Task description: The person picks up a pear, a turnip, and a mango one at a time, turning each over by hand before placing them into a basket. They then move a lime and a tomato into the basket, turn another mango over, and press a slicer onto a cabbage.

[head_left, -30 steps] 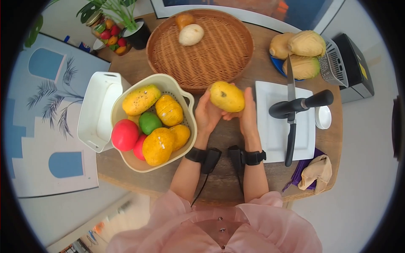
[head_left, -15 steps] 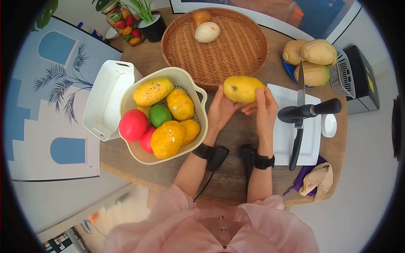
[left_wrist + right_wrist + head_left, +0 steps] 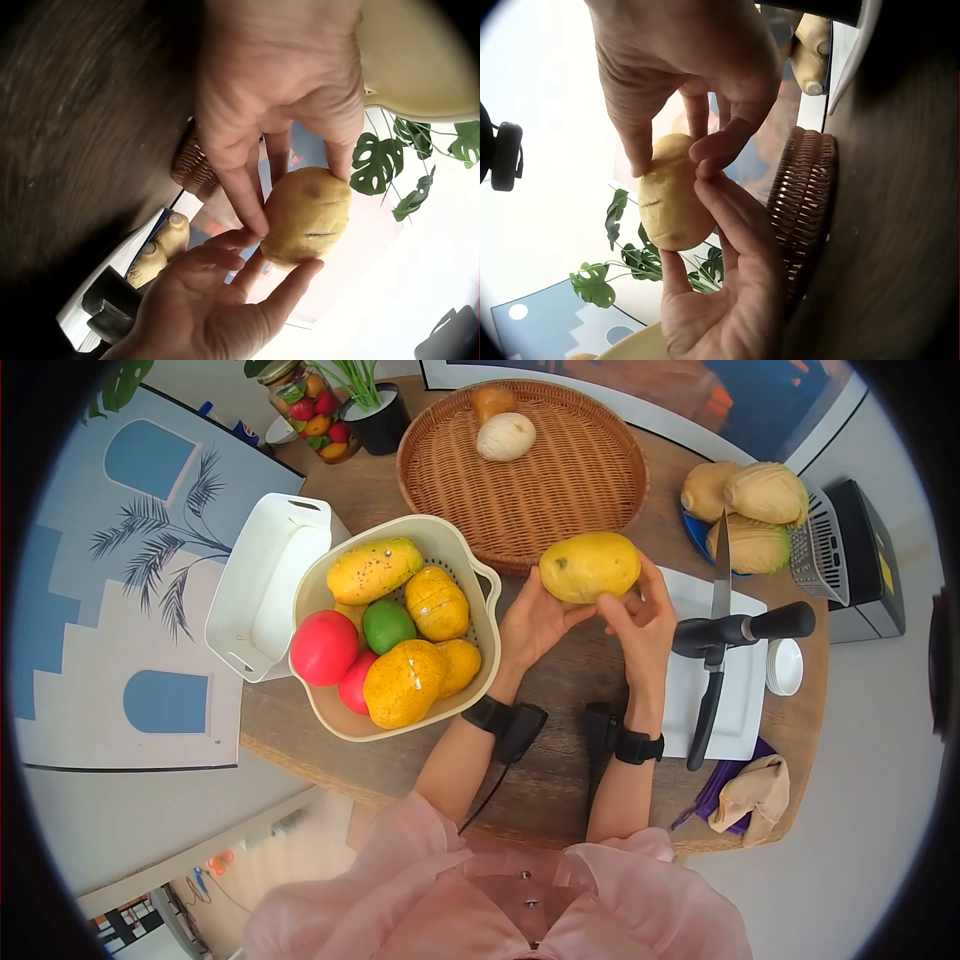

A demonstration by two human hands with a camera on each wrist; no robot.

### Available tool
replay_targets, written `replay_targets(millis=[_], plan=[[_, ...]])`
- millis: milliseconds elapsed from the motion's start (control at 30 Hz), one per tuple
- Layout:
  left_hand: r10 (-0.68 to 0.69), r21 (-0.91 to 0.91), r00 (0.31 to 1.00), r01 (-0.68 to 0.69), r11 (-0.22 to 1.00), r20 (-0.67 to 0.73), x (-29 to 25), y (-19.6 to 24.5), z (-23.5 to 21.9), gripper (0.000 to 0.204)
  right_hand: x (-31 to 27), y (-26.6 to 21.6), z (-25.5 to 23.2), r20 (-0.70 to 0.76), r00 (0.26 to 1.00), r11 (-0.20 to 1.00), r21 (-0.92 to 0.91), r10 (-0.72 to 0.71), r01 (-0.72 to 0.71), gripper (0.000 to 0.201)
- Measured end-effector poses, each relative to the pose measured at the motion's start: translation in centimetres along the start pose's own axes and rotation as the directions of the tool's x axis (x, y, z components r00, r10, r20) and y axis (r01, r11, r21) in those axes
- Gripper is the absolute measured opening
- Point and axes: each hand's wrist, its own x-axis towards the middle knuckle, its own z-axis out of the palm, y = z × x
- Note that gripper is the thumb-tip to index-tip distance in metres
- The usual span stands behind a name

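Observation:
Between both hands, a lumpy yellow potato [image 3: 590,568] is held up over the table, in front of the woven tray. My left hand [image 3: 532,628] grips its left end, thumb and fingers on opposite sides. On the other end, the right hand [image 3: 645,630] pinches it, thumb at the near side. A short dark slit marks the potato [image 3: 309,214] in the left wrist view, where fingertips of both hands meet it from above and below. The right wrist view shows the same potato [image 3: 673,195] with shallow creases along its skin.
Left stands a cream basket [image 3: 487,665] of yellow, red and green produce, beside a white bin [image 3: 265,590]. Behind, the woven tray [image 3: 570,480] carries two roundish items. To the right, a knife [image 3: 722,570] and black-handled tools lie across a white board [image 3: 740,705].
The head view has shifted, so the scene sits further right. The right hand has changed from a flat palm beside the potato to thumb and fingers gripping it. The left hand keeps its hold.

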Motion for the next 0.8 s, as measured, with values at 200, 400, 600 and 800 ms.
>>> replay_targets(millis=[200, 400, 600, 800], plan=[[0.005, 0.072, 0.999, -0.009, 0.997, 0.048, 0.1, -0.1, -0.1, 0.052, -0.1, -0.4, -0.1, 0.094, 0.989, 0.991, 0.056, 0.115, -0.121, 0.070], [0.014, 0.171, 0.996, 0.001, 0.985, -0.089, 0.6, -0.2, -0.6, 0.041, -0.1, 0.1, 1.5, 0.024, 0.998, 0.981, 0.185, 0.061, -0.064, 0.063], [-0.088, 0.361, 0.992, 0.116, 0.925, -0.093, 0.3, -1.1, -1.6, 0.026, -1.0, -1.1, 4.0, 0.078, 0.997, 0.969, 0.245, 0.019, -0.038, 0.070], [-0.117, -0.042, 0.972, 0.111, 0.993, -0.206, -0.3, -1.7, -1.1, 0.028, -2.8, -2.3, 5.4, 0.400, 0.916, 0.987, 0.151, -0.012, -0.053, 0.056]])
